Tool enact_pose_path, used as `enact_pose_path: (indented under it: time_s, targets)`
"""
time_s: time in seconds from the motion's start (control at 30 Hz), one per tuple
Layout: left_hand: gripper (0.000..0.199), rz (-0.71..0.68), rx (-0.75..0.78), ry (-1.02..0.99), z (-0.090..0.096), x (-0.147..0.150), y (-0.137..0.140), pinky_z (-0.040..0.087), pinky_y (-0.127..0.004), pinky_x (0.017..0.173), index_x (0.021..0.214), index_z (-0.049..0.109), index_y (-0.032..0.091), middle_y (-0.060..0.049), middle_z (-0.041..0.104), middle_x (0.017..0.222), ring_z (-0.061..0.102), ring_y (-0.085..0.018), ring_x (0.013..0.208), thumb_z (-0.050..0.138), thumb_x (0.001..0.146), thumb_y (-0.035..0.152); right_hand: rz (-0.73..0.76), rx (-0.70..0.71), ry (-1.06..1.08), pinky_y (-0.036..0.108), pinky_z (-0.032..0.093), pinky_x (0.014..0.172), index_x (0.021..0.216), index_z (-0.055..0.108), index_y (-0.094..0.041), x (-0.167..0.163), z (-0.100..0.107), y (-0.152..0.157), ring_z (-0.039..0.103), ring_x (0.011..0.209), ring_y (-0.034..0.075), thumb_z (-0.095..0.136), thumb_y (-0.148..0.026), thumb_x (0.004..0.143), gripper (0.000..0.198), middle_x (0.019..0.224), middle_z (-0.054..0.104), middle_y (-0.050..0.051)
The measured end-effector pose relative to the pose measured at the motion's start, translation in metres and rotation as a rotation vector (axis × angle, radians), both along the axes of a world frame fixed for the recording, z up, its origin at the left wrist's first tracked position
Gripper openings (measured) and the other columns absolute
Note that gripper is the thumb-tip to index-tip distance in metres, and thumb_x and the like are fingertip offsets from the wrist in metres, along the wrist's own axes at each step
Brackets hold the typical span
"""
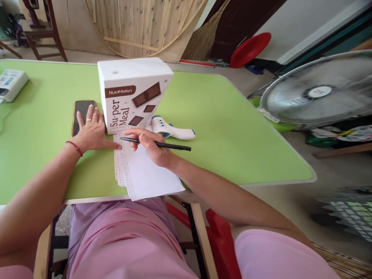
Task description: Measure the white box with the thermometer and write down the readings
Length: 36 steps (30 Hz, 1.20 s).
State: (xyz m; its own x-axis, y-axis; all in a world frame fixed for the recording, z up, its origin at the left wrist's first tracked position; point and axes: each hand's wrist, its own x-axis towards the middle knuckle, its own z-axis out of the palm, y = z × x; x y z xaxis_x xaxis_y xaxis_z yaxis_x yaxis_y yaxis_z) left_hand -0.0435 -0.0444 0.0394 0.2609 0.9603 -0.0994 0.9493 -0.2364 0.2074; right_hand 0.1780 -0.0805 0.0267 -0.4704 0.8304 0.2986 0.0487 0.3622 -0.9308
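Observation:
My right hand (154, 145) grips a black pen (174, 146), its silver tip pointing left above white sheets of paper (154, 176) with punched-looking, patterned left edges. My left hand (94, 130) lies spread, a ring on one finger, its thumb reaching the papers' upper left edge. Partly under those fingers is a smartphone (83, 106) with a dark screen. A white NutriMotion box (133, 89) stands upright just beyond both hands. Right of the box a white and blue handheld thermometer (177, 131) lies on its side, partly hidden behind my right hand.
The green table (226, 128) has a white rim. At its far left sits a white plug-in device (13, 85) with a cable. A large fan (319, 91) stands beyond the right edge. Behind the table are a wooden chair (43, 31), a round wooden board (145, 27) and a red basin (250, 50).

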Motion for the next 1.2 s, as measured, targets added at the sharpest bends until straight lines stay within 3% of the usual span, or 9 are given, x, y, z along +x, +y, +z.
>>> enact_pose_path:
  time_s: [0.13,0.33,0.67,1.2]
  targets:
    - [0.144,0.012,-0.014,0.028,0.007,0.003,-0.003,-0.008,-0.077,0.117,0.167,0.007,0.010,-0.028,0.006,0.170,-0.006,-0.056,0.155,0.075,0.061,0.080,-0.152,-0.112,-0.003,0.029,0.051,0.061,0.092,0.069,-0.022,0.001,-0.014,0.008,0.056,0.063,0.013,0.059,-0.054,0.088,0.034,0.072,0.064,-0.001]
    - [0.130,0.044,-0.019,0.069,0.013,0.007,-0.006,-0.006,-0.074,0.120,0.168,0.007,0.014,-0.023,0.008,0.171,-0.003,-0.054,0.156,0.066,0.072,0.080,-0.243,0.013,-0.007,0.026,0.044,0.055,0.079,0.061,-0.021,-0.003,-0.027,0.023,0.050,0.056,0.011,0.064,-0.029,0.076,0.009,0.066,0.061,-0.003]
    - [0.123,0.077,0.023,0.090,0.011,0.011,-0.008,-0.005,-0.076,0.119,0.167,0.009,0.012,-0.025,0.010,0.171,-0.002,-0.054,0.156,0.065,0.078,0.077,-0.317,0.162,-0.077,0.027,0.044,0.058,0.070,0.055,-0.023,-0.008,-0.033,0.025,0.052,0.060,0.013,0.060,-0.024,0.079,0.011,0.064,0.060,-0.003]
    - [0.126,0.081,0.026,0.092,0.009,0.012,-0.009,-0.002,-0.076,0.120,0.167,0.008,0.007,-0.026,0.014,0.170,0.000,-0.054,0.156,0.068,0.079,0.075,-0.298,0.159,-0.162,0.027,0.044,0.058,0.071,0.056,-0.023,-0.007,-0.035,0.025,0.051,0.060,0.013,0.061,-0.025,0.080,0.010,0.065,0.061,-0.003]
